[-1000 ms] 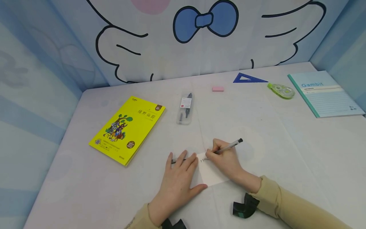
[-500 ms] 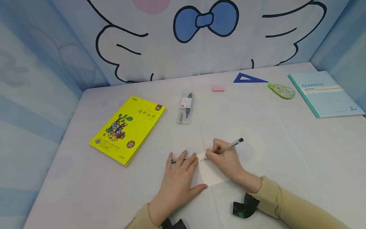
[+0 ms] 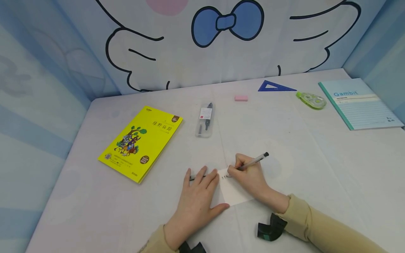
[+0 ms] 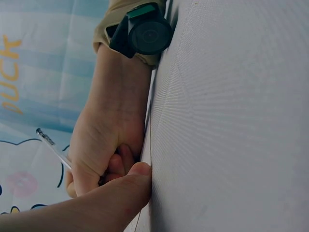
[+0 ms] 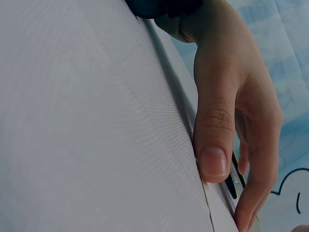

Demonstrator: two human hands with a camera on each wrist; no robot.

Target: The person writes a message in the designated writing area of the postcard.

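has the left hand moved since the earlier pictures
No, not visibly: in the head view, the left hand lies at the white paper's left side as before, with no shift any way against the yellow book.

Lt-blue/wht cartoon-print walls (image 3: 31, 140) behind & beside wht tbl (image 3: 316, 168), w/ blue bow (image 3: 226, 23) on back.

the right sleeve (image 3: 335, 225) at the lower right is tan, and so is the left sleeve (image 3: 158, 242) at the bottom. the right wrist's black camera (image 3: 272, 229) has a round lens (image 4: 150, 36) and a green patch (image 4: 141, 10).
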